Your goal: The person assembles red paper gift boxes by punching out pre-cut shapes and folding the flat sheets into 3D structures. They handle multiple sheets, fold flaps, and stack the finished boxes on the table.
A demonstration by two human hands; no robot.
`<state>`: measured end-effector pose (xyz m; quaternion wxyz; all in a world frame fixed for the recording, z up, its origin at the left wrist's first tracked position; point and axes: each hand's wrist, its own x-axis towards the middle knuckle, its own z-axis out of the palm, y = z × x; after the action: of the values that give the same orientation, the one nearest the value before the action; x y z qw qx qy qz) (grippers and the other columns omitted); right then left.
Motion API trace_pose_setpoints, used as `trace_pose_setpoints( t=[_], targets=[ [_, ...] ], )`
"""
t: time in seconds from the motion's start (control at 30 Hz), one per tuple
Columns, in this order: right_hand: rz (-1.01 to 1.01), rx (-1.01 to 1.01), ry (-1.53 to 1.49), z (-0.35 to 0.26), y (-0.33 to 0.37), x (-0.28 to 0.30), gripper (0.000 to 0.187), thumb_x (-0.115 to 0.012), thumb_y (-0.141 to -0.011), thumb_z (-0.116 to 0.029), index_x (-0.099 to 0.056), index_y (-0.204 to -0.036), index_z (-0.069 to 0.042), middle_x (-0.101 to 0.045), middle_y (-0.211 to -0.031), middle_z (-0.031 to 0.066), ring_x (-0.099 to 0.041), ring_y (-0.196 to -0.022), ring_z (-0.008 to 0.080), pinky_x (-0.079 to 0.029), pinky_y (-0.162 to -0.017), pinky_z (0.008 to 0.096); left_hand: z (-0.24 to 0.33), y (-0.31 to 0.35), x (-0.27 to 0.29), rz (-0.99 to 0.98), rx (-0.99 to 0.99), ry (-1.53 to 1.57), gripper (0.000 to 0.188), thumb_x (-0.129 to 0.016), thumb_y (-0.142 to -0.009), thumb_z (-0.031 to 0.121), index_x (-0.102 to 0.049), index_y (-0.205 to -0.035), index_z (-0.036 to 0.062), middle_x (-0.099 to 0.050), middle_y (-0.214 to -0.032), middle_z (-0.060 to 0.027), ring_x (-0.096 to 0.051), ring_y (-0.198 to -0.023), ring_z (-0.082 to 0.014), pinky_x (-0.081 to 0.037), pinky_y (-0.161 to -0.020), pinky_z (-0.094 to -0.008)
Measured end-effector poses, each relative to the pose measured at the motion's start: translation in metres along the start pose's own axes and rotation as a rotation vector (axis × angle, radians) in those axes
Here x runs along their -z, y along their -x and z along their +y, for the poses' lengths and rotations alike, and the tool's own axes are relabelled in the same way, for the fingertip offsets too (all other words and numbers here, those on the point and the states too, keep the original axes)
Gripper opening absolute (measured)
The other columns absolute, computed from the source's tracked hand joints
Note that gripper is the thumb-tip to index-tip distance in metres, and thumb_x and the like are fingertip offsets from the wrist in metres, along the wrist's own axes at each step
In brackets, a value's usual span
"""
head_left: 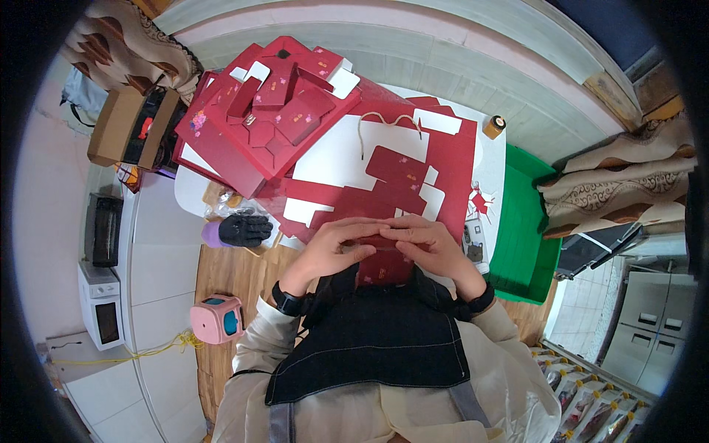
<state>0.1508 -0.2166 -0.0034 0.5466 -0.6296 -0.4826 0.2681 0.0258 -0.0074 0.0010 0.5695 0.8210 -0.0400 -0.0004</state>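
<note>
Close to my apron, my left hand (338, 245) and my right hand (428, 245) meet fingertip to fingertip over a red printed cardboard piece (384, 267). The fingers of both hands are bent and press along its upper edge, with the thumbs on the near side. Part of the piece is hidden under the fingers. Just beyond my hands lies a flat, unfolded red box blank (399, 173) with white flaps. It rests on larger red and white cardboard (325, 159), and a twisted cord handle (388, 122) lies across that.
Red box parts (277, 111) are stacked at the far left of the table. A dark glove (245, 230) lies at the left edge. A small jar (494, 127) stands far right, beside a green plastic bin (521, 221). A pink stool (216, 320) is on the floor at left.
</note>
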Motion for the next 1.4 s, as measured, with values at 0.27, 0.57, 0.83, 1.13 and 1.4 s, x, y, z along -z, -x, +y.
trace_pose_setpoints(
  t=[0.27, 0.57, 0.83, 1.13, 1.4],
  targets=[
    [-0.086, -0.021, 0.061, 0.007, 0.007, 0.003, 0.037, -0.069, -0.087, -0.014, -0.067, -0.124, -0.014, -0.06, -0.131, 0.0124, -0.058, -0.118, 0.0272, -0.048, -0.096, 0.0357, -0.003, 0.0, 0.002, -0.077, 0.044, -0.073, 0.044, -0.072, -0.083, 0.015, -0.063, -0.125, 0.006, -0.059, -0.132, -0.0177, -0.059, -0.119, -0.031, -0.051, -0.092, -0.0383],
    [-0.118, -0.093, -0.013, 0.012, 0.009, 0.004, 0.035, -0.068, -0.088, -0.012, -0.067, -0.123, -0.012, -0.061, -0.129, 0.0125, -0.06, -0.116, 0.0255, -0.048, -0.096, 0.0339, -0.007, -0.003, -0.001, -0.121, -0.042, -0.182, 0.034, -0.065, -0.089, 0.019, -0.065, -0.121, 0.0049, -0.062, -0.124, -0.0216, -0.062, -0.114, -0.0338, -0.052, -0.09, -0.0379],
    [0.214, -0.096, 0.01, 0.01, 0.004, -0.006, 0.031, -0.07, -0.085, -0.007, -0.069, -0.117, -0.007, -0.063, -0.127, 0.0146, -0.061, -0.114, 0.0252, -0.049, -0.094, 0.034, -0.006, -0.013, -0.001, 0.088, -0.054, -0.145, 0.03, -0.068, -0.088, 0.021, -0.07, -0.114, 0.0071, -0.066, -0.116, -0.0186, -0.066, -0.105, -0.0319, -0.054, -0.086, -0.0372],
    [0.07, 0.027, 0.007, 0.035, -0.004, 0.002, 0.025, -0.07, -0.086, -0.007, -0.071, -0.111, -0.006, -0.064, -0.125, 0.0134, -0.062, -0.114, 0.025, -0.049, -0.095, 0.0342, -0.011, -0.012, 0.001, 0.147, -0.044, -0.102, 0.026, -0.071, -0.084, 0.012, -0.072, -0.109, 0.0044, -0.069, -0.112, -0.0159, -0.069, -0.097, -0.0258, -0.055, -0.081, -0.0319],
    [0.147, 0.035, 0.023, 0.013, -0.025, 0.007, 0.028, -0.067, -0.088, -0.012, -0.069, -0.116, -0.009, -0.062, -0.128, 0.0122, -0.06, -0.116, 0.0259, -0.049, -0.096, 0.036, -0.008, -0.019, 0.008, 0.324, -0.073, -0.081, 0.023, -0.07, -0.085, 0.008, -0.072, -0.107, 0.004, -0.068, -0.114, -0.0155, -0.068, -0.099, -0.0252, -0.053, -0.084, -0.0313]
  ],
)
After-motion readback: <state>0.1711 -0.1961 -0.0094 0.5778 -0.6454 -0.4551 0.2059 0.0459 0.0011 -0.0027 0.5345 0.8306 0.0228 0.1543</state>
